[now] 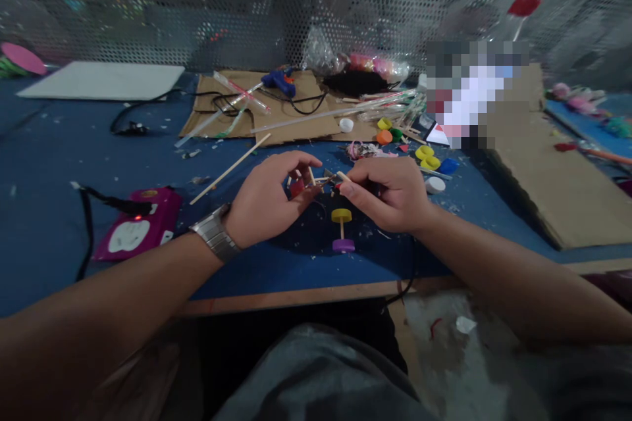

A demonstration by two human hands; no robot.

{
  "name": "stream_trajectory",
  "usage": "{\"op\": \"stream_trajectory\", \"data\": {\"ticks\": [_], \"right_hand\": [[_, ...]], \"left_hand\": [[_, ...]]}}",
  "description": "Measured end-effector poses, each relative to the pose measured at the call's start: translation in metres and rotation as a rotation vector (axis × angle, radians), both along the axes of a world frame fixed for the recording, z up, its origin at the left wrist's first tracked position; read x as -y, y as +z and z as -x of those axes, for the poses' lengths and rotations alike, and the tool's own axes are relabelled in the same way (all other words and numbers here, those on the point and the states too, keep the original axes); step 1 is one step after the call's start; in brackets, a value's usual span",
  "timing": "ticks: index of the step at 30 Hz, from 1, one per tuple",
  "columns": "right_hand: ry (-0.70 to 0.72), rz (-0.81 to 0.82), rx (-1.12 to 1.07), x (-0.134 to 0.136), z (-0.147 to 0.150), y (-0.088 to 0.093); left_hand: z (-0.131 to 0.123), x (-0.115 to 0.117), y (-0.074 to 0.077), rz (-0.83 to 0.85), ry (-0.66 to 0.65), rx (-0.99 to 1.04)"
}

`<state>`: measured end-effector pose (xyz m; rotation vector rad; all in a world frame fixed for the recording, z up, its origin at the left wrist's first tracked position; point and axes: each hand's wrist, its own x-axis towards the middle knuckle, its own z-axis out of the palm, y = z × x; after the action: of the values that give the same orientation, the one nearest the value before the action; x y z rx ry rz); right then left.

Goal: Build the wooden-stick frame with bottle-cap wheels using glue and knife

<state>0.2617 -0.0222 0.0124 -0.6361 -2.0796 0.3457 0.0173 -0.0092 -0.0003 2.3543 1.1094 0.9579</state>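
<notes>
My left hand (269, 200), with a metal watch (216, 235) at the wrist, pinches a short wooden stick (311, 175) between thumb and forefinger. Facing it, my right hand (397, 194) is closed on another short wooden stick (343, 177), whose pale end sticks out at the fingertips. Thin pieces and something red show between the hands, too small and partly hidden to make out. Just below them, a yellow bottle cap (341, 215) and a purple bottle cap (343, 246) are joined by a wooden stick like two wheels on an axle.
A long wooden stick (230, 169) lies left of the hands, near a purple box with a cable (141, 223). Behind are a blue glue gun (279, 81), cardboard (296, 125), straws and loose caps (384, 137). More cardboard (567, 177) lies right; perforated metal stands at the back.
</notes>
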Motion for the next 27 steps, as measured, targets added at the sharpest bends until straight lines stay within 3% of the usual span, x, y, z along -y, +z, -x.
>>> {"op": "stream_trajectory", "data": {"ticks": [6,18,27], "right_hand": [[-0.009,-0.009,0.008,-0.0004,-0.0007,0.0003],[-0.001,0.002,-0.001,-0.001,-0.0005,-0.0013],[0.018,0.013,0.005,0.0001,0.0,-0.0007]], "left_hand": [[0.0002,0.0003,-0.0015,-0.021,-0.006,-0.008],[0.0011,-0.0042,-0.003,-0.012,0.107,0.033],[0.0009,-0.0025,-0.0016,0.016,0.093,0.014]]}}
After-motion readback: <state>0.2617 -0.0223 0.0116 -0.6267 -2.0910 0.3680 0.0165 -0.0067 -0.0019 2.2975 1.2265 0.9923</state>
